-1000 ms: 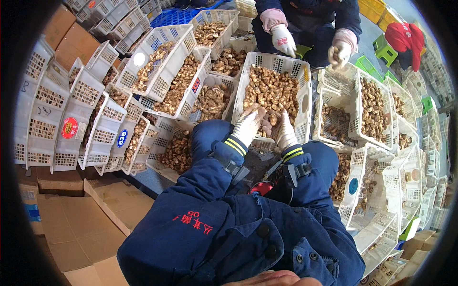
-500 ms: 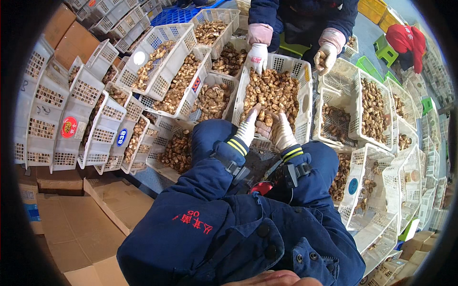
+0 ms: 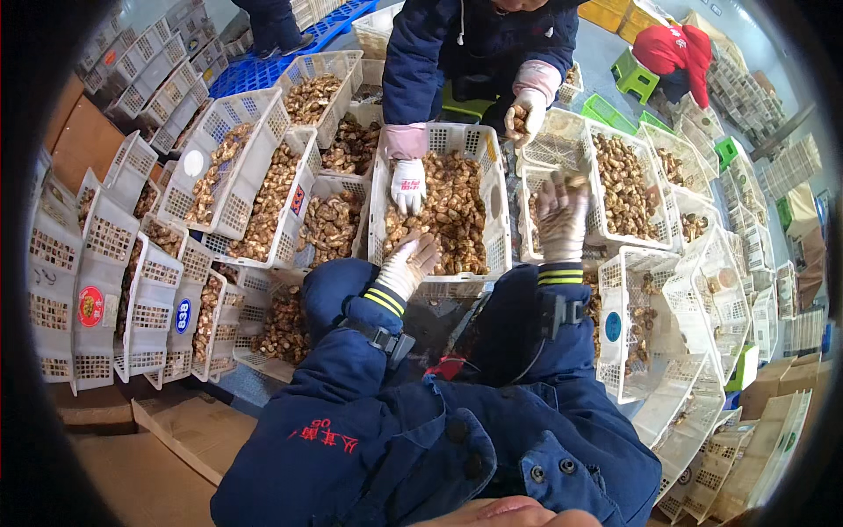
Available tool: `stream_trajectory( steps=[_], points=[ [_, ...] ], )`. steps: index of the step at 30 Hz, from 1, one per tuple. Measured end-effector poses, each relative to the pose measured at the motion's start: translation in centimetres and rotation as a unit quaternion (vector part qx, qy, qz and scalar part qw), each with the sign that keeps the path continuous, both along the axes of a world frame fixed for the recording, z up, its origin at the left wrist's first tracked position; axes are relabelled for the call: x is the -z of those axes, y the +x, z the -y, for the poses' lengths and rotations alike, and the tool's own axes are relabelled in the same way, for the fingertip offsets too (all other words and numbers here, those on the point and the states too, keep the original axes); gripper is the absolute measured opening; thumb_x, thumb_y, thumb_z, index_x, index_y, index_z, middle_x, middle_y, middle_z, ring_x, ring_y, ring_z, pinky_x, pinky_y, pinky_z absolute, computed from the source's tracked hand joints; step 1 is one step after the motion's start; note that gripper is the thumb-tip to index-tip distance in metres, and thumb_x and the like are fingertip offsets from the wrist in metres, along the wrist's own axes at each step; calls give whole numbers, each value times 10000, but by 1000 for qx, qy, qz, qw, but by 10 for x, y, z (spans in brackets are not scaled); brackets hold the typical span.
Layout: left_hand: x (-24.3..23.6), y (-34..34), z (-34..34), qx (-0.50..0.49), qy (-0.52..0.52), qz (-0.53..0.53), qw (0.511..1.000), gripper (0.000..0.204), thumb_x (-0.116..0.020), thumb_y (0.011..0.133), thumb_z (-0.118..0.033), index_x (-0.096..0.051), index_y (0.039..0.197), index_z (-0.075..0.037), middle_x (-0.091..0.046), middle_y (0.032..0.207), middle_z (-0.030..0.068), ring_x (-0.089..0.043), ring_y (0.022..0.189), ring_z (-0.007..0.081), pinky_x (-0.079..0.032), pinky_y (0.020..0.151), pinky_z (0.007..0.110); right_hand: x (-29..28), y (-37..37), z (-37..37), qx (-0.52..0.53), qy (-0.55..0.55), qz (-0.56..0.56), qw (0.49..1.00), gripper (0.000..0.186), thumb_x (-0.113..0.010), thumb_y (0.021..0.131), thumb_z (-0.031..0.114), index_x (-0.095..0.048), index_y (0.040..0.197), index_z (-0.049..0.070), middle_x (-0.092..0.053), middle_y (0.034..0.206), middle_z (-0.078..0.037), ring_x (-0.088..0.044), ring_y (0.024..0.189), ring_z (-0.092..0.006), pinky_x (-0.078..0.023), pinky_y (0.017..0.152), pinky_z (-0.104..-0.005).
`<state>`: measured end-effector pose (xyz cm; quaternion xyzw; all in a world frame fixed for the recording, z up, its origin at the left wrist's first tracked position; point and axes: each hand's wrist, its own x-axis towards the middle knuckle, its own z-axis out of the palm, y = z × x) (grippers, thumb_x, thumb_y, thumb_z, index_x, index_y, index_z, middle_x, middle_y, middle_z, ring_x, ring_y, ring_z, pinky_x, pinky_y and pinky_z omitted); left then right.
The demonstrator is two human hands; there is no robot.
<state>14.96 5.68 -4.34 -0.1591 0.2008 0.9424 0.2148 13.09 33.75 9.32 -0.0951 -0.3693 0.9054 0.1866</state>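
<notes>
A white perforated crate (image 3: 499,211) filled with brown mushrooms (image 3: 458,204) stands in front of my knees. My left hand (image 3: 410,263), in a whitish glove with bare fingertips, reaches over its near left corner. Its fingers are stretched out, and I see nothing held in them. My right hand (image 3: 562,215) is raised past the crate's right side, over a neighbouring crate. Its fingers are extended, with a small brown piece (image 3: 575,181) at the tips, perhaps a mushroom; whether it is gripped is unclear. Opposite, a co-worker's gloved hand (image 3: 408,186) touches the mushrooms; the other gloved hand (image 3: 525,121) holds some.
Tilted crates of mushrooms (image 3: 268,198) line the left, beside stacked crates (image 3: 92,303) and cardboard (image 3: 189,439). More crates (image 3: 628,189) crowd the right. A green stool (image 3: 632,74) and a person in red (image 3: 676,54) are at the far right.
My hands were together around mushrooms at the crate's near edge. They have parted: the right swung right and farther out, the left stayed by the crate. The whole view has shifted too.
</notes>
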Motion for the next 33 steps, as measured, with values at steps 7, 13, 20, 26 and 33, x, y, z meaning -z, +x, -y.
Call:
stream_trajectory(
  steps=[7, 13, 20, 26, 33],
  points=[
    [2, -13, -6, -18, -160, -62, 985, 382, -524, 898, -387, -546, 1187, -138, -574, 1154, 66, -572, 1002, 205, -491, 853, 389, 76, 21, 75, -337, 284, 126, 889, 426, -544, 891, 325, -501, 1187, 22, -592, 1051, -135, -635, 858, -195, -535, 677, -295],
    [-16, -2, -24, 48, -248, -150, 956, 541, -463, 889, -504, -460, 1292, -142, -485, 1272, 49, -465, 1107, 168, -400, 904, 358, 126, 28, 134, -304, 306, 151, 889, 253, -603, 875, 200, -554, 1060, 35, -620, 875, -43, -584, 764, -120, -497, 684, -268],
    [1, -3, -19, -22, -145, -79, 986, 438, -431, 916, -442, -534, 1169, -101, -596, 1054, 70, -553, 936, 190, -443, 835, 348, 126, 32, 139, -223, 488, 127, 834, 266, -622, 857, 156, -551, 1083, 36, -618, 884, -38, -554, 735, -104, -476, 679, -251],
    [-2, 5, 5, -22, -160, 143, 977, 259, -550, 877, -340, -591, 1025, -132, -587, 755, 11, -510, 579, 127, -430, 461, 247, 118, -3, 110, -203, 553, -9, 808, 342, -549, 901, 194, -527, 1185, 6, -625, 949, -74, -567, 760, -92, -479, 689, -231],
    [-74, -50, 46, -46, -82, 7, 996, 282, -519, 902, -293, -602, 1079, -89, -348, 530, -79, -264, 409, 38, -223, 370, 190, 110, -77, 31, -148, 207, 186, 949, 299, -542, 898, 192, -542, 1154, 38, -632, 913, -67, -594, 661, -133, -513, 626, -267]
  ],
)
